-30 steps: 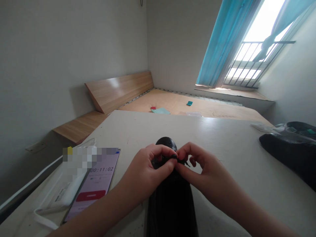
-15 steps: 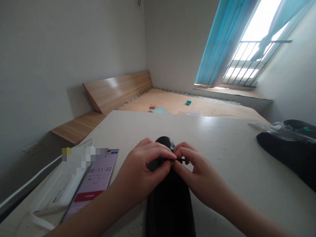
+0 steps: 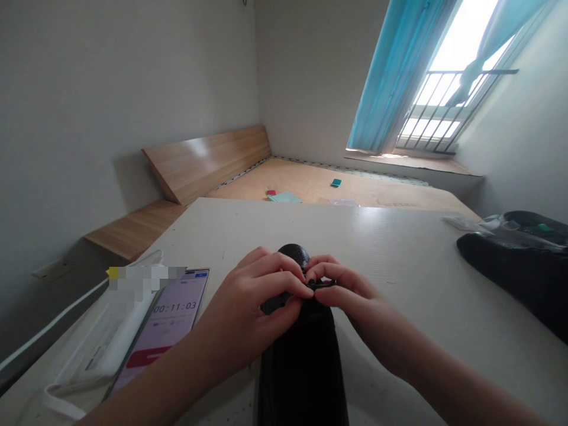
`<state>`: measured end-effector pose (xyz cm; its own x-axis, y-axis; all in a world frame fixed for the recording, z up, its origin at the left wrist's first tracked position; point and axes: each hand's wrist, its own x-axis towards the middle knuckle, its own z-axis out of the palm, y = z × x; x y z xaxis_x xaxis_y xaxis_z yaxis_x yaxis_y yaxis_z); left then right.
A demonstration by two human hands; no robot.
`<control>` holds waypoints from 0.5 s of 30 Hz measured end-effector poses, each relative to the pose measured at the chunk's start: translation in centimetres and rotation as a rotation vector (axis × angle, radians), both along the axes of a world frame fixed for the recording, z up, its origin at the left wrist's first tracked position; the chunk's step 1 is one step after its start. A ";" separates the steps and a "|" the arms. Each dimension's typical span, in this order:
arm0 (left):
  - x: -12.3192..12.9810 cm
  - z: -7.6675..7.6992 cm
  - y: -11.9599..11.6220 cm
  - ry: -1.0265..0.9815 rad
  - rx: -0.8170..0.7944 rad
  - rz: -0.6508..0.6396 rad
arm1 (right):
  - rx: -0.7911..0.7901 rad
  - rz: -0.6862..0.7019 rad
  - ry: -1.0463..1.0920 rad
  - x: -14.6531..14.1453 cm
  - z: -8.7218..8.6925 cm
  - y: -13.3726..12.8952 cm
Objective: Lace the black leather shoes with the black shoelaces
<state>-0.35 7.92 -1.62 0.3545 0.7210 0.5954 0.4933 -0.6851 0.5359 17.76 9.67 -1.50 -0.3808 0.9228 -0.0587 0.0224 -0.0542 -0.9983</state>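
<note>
A black shoe (image 3: 303, 367) lies on the white table, its rounded, shiny end pointing away from me. Over its middle, my left hand (image 3: 261, 296) pinches a thin black strap (image 3: 323, 284) between thumb and fingertips. From the other side, my right hand (image 3: 348, 287) has its thumb and fingers closed on the same strap, close to the left fingertips. The fingers hide part of the shoe's upper and the strap's ends.
A phone (image 3: 173, 319) showing a timer lies at the left beside a white device (image 3: 109, 349) with a cable. Another black shoe (image 3: 510, 266) with clear plastic lies at the right. Behind the white table (image 3: 248, 222) is a bed (image 3: 302, 174).
My right fingers have shifted their hold on the strap, the thumb now straighter. The view has moved slightly, so the surroundings sit a little further left.
</note>
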 end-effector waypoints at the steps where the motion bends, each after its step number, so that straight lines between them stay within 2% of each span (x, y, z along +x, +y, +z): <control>1: 0.0 0.1 0.0 0.002 -0.002 0.004 | -0.017 -0.004 0.020 0.1 0.0 0.1; 4: 0.0 0.1 -0.2 0.010 -0.005 0.025 | -0.002 0.019 -0.016 0.5 -0.1 0.6; 9: 0.0 0.1 -0.3 0.028 0.002 0.042 | 0.119 0.109 -0.127 0.9 0.0 1.3; 15: -0.1 0.4 -0.2 0.026 -0.006 0.032 | 0.243 0.041 -0.224 0.6 0.1 0.7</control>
